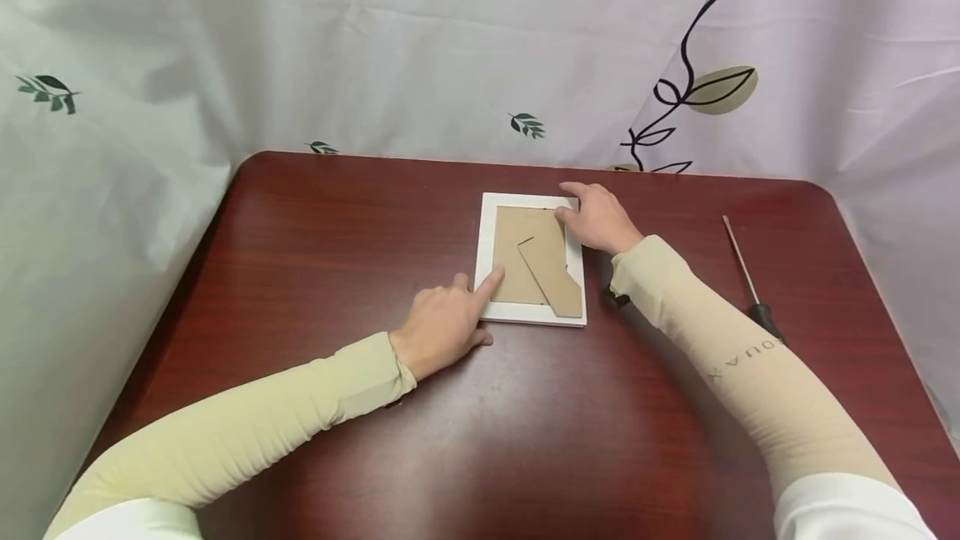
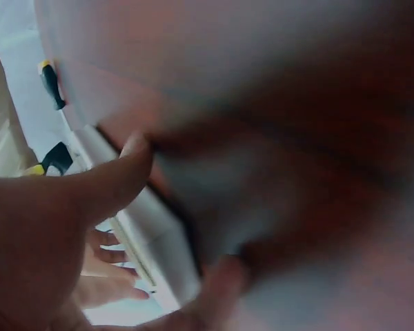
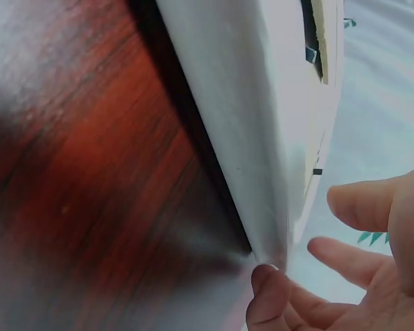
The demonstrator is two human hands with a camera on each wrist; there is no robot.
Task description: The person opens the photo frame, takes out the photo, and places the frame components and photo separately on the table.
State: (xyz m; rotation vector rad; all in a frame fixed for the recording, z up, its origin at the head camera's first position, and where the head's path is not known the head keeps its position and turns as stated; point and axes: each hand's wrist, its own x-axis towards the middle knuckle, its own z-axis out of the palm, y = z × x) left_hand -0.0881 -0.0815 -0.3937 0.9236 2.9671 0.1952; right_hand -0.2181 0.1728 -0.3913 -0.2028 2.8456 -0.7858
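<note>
A white picture frame [image 1: 486, 252] lies back up on the table, its brown backing board [image 1: 513, 227] and angled easel stand [image 1: 558, 294] showing. My left hand [image 1: 444, 325] is at the frame's lower left corner, with a straight index finger over the border. In the left wrist view the thumb [image 2: 127, 169] lies near the frame's side [image 2: 155, 231]. At the upper right corner is my right hand [image 1: 600, 219], its fingers spread. The right wrist view shows a fingertip [image 3: 268, 283] touching the frame's corner, while the thumb [image 3: 362, 205] stands apart from it.
A screwdriver [image 1: 744, 269] with a black handle lies to the right on the dark red wooden table [image 1: 360, 223], partly behind my right sleeve. A white curtain [image 1: 450, 48] with leaf prints hangs behind the table's far edge.
</note>
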